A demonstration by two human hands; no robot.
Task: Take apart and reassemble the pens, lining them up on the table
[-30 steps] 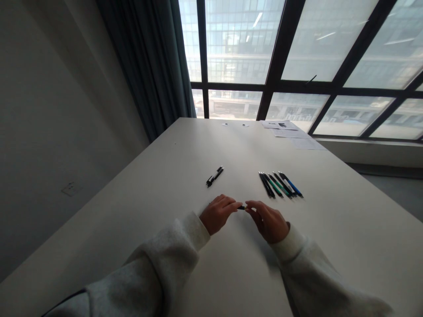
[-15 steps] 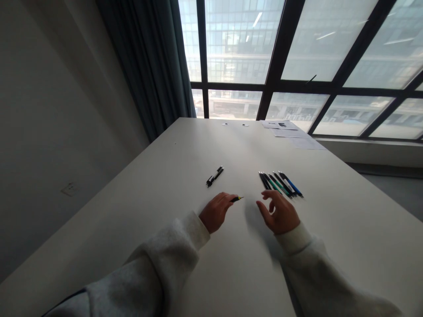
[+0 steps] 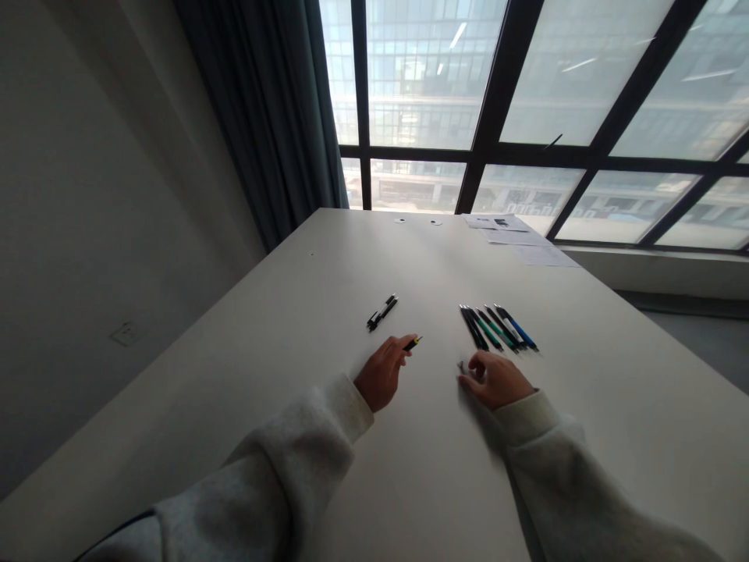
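Note:
My left hand (image 3: 381,371) is closed around a black pen (image 3: 412,343) with a yellow band, just above the white table (image 3: 421,453). The pen's thin tip points up to the right, and most of its body is hidden in the fingers. My right hand (image 3: 496,380) rests low at the table with thumb and fingers curled together. A small greyish piece (image 3: 461,366) shows at its fingertips, too small to name. Just beyond that hand lies a row of several pens (image 3: 497,328), black, green and blue. Farther left, black-and-white pens (image 3: 382,313) lie side by side.
Paper sheets (image 3: 515,232) lie at the far right of the table. Two small white pieces with dark spots (image 3: 400,221) sit near the far edge. Beyond stand a dark curtain (image 3: 269,109) and a window; a wall with a socket (image 3: 124,334) is at left.
My right hand has come down and slightly right, its fingers drawing together, and a small greyish piece now shows at them. My left hand has shifted slightly and tilted the pen more upward.

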